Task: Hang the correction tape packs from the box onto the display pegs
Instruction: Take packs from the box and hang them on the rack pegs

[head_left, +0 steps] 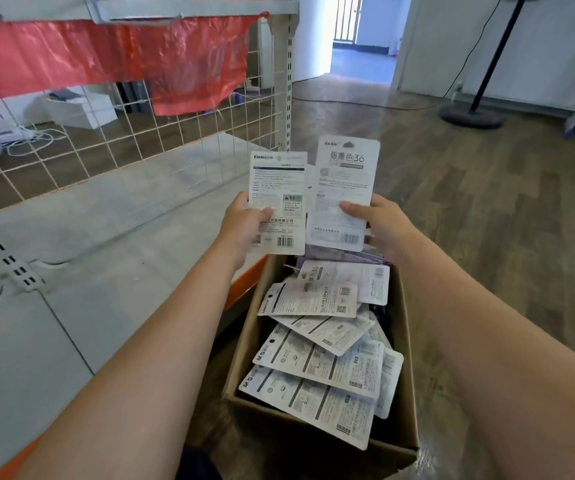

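2 packs (278, 199) upright, hang-holes up prob.

Both bare forearms reach forward, side by side and raised. The left hand (244, 225) pinches a pack (277, 202), thumb across its printed face, fingers hidden behind. The right hand (381, 226) grips another pack (343, 195) the same way, thumb in front.

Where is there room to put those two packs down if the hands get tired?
The grey shelf board, between the white wire grid and its orange front edge, shows bare room. So does the brown wood floor right of the cardboard box. The box itself is crowded with white card packs.
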Available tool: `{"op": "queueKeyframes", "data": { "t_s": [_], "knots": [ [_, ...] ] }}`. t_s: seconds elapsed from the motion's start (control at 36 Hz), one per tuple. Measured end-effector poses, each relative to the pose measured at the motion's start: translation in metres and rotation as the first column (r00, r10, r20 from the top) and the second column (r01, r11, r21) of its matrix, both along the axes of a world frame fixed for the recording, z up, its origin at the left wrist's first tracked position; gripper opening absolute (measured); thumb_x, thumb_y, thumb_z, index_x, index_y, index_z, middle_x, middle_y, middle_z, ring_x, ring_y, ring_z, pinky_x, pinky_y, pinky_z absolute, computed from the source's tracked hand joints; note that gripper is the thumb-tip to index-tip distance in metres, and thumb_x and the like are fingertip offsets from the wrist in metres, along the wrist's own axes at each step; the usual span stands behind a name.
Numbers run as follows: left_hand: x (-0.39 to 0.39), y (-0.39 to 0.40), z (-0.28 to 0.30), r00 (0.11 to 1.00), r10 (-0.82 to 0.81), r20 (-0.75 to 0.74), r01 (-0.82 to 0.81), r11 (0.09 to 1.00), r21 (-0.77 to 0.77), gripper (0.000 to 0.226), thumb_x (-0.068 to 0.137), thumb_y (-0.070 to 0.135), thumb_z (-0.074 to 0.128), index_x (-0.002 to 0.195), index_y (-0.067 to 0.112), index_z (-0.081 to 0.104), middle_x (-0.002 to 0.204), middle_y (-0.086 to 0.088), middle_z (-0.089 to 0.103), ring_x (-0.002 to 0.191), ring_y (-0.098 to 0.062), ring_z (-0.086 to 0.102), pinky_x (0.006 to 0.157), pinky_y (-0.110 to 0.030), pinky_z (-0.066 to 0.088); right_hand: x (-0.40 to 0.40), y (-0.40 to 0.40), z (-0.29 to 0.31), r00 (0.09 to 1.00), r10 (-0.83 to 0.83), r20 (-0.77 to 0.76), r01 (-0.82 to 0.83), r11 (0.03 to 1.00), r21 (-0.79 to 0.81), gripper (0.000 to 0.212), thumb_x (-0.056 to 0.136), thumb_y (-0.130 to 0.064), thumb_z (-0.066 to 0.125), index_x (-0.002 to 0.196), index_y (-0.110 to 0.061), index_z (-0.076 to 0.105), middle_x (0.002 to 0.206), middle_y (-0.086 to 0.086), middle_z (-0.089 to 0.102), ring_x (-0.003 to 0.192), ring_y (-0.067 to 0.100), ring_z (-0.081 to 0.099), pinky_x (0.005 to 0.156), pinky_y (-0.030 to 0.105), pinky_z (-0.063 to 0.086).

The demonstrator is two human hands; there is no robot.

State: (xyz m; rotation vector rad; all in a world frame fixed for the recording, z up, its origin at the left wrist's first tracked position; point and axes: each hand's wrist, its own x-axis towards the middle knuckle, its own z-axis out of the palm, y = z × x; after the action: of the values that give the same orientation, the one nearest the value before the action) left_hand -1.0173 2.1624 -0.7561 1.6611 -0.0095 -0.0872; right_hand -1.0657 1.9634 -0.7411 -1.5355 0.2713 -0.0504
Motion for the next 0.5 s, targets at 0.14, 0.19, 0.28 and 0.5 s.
{"op": "queueKeyframes", "data": {
  "t_s": [0.14, 0.19, 0.28, 0.5],
  "knots": [
    [-0.011, 0.005, 0.027, 0.998, -0.016, 0.054, 0.024, 0.990, -0.142, 0.024, 0.093, 0.005, 0.056, 0.111, 0.022, 0.057, 0.114, 0.000, 0.067, 0.105, -0.021, 0.065, 0.092, -0.044, 0.052, -0.005, 0.011, 0.024, 0.998, 0.031, 0.059, -0.038, 0.992, 0.122, 0.033, 0.097, -0.007, 0.052, 0.130, -0.011, 0.052, 0.122, 0.005, 0.065, 0.108, 0.023, 0.063, 0.082, 0.036, 0.055],
    [-0.018, 0.010, 0.037, 0.997, 0.001, 0.080, 0.012, 0.986, -0.165, 0.025, 0.092, 0.008, 0.059, 0.115, 0.019, 0.059, 0.115, -0.001, 0.068, 0.104, -0.019, 0.066, 0.088, -0.039, 0.054, -0.012, 0.016, 0.035, 0.998, 0.020, 0.066, -0.028, 0.993, 0.114, 0.035, 0.098, -0.006, 0.050, 0.132, -0.011, 0.051, 0.124, 0.006, 0.064, 0.107, 0.023, 0.063, 0.084, 0.038, 0.055],
    [-0.024, 0.015, 0.054, 0.988, 0.023, 0.154, -0.002, 0.990, -0.138, 0.026, 0.092, 0.012, 0.061, 0.117, 0.015, 0.060, 0.110, 0.004, 0.069, 0.095, -0.009, 0.066, 0.073, -0.019, 0.054, -0.025, 0.022, 0.043, 0.997, -0.032, 0.071, 0.023, 0.993, 0.113, 0.033, 0.098, -0.011, 0.052, 0.130, -0.014, 0.054, 0.122, 0.004, 0.066, 0.108, 0.023, 0.065, 0.091, 0.044, 0.054],
    [-0.042, 0.028, 0.068, 0.982, 0.011, 0.187, 0.020, 0.987, -0.159, 0.017, 0.091, 0.015, 0.061, 0.106, 0.024, 0.063, 0.106, 0.007, 0.072, 0.097, -0.011, 0.069, 0.080, -0.028, 0.056, -0.034, 0.030, 0.046, 0.989, -0.084, 0.124, 0.060, 0.980, 0.188, 0.030, 0.097, -0.020, 0.055, 0.127, -0.019, 0.057, 0.118, 0.000, 0.068, 0.108, 0.021, 0.065, 0.091, 0.044, 0.054]
  ]
}}
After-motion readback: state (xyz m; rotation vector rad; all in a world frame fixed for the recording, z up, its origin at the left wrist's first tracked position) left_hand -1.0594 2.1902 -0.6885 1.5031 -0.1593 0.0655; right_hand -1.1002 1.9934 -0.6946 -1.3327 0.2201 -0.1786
